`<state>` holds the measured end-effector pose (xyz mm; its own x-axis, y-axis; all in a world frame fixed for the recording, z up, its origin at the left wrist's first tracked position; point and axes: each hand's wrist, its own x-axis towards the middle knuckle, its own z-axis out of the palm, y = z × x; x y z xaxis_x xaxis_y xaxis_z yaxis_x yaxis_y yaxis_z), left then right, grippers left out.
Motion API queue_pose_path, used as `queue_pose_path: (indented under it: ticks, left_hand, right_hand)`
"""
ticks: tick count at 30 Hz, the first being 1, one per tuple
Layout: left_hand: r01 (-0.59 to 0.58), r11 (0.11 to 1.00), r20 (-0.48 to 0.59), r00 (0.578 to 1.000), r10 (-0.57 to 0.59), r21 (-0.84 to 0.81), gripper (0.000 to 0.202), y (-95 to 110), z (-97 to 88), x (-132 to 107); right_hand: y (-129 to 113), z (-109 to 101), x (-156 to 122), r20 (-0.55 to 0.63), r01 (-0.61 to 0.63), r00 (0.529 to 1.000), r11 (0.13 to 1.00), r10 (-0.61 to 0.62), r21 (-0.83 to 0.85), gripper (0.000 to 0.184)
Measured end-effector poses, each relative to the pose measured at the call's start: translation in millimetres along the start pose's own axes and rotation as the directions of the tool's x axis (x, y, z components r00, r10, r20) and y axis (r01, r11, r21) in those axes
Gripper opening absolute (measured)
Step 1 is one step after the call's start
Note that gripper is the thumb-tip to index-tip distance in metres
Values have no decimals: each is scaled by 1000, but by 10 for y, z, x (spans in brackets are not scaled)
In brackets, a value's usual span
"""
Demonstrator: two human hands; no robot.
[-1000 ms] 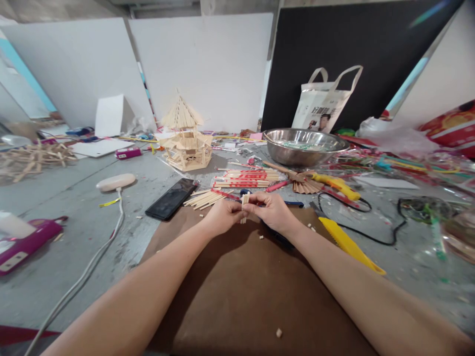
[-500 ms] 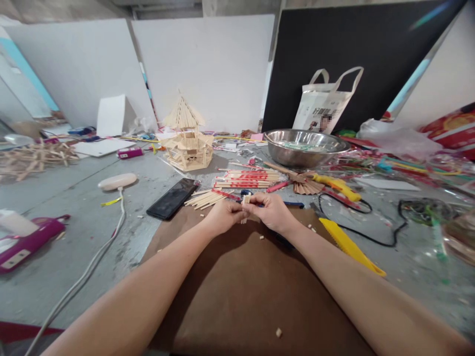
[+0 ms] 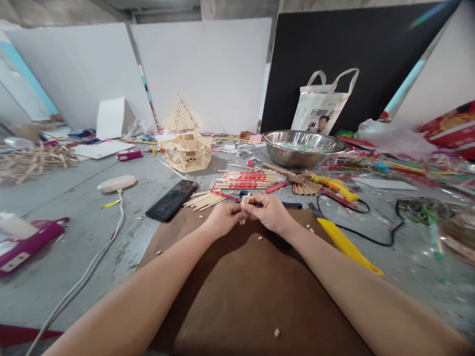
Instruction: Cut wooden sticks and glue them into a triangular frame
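The left hand (image 3: pixel 222 218) and right hand (image 3: pixel 273 213) pinch a small bundle of short sticks (image 3: pixel 243 200) between their fingertips, over the far part of the brown sheet (image 3: pixel 237 296). Uneven pressure could skew the bundle or let a stick slip. Loose sticks (image 3: pixel 206 200) lie beyond, to the left; farther stands a stick pagoda (image 3: pixel 188 157). At far right, snagging the dark cord (image 3: pixel 374 244) might drag the yellow tool (image 3: pixel 336 187).

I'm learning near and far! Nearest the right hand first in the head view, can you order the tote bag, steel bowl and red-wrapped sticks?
Right hand:
1. Red-wrapped sticks: just beyond it.
2. Steel bowl: farther, ahead-right.
3. Tote bag: behind the bowl.
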<state>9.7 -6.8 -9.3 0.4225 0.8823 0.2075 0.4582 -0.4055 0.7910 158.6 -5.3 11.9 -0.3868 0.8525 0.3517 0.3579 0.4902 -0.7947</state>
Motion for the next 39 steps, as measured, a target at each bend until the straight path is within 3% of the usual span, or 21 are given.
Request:
queue_pose_path:
  ticks: [3,7,9,14,23,27,29,32,35,39]
  left_hand:
    - [12,998,-4,1000,-12,-60,24,14,17,2]
    - [-14,938,35,999,28,-346,30,29,32,8]
    - [-16,915,49,998,39,-402,32,31,32,10]
    - [36,968,28,999,-30,-248,24,14,18,14]
    - [-8,997,-3,1000,8,-75,29,-62,62,27]
    - [-36,999,-28,999,35,-11,25,-26,38,32]
    - [-24,999,-65,998,26,29,24,-13,-17,42]
    - [11,998,-158,987,-2,56,27,-19,-140,61]
    - [93,992,-261,963,-66,90,31,-36,-245,71]
    - [132,979,-290,954,-83,154,31,-42,-287,68]
  right_hand:
    - [15,-6,2,-10,12,1000,1000,-13,-9,17]
    - [23,0,-3,-29,23,999,999,-24,-45,15]
    - [21,5,-6,-29,38,999,998,-40,-59,14]
    - [16,7,-14,-13,43,999,997,-44,-63,15]
    - [-11,21,-14,-8,-37,999,999,37,8,17]
    - [-4,-29,-4,29,-61,997,986,66,-157,25]
    - [18,-98,4,-32,-77,997,920,70,-384,36]
    - [38,-242,3,-114,-173,985,698,131,-694,52]
    - [32,-377,-21,16,-188,940,555,342,-810,60]
    - [61,-475,-59,150,-176,828,506,540,-844,76]
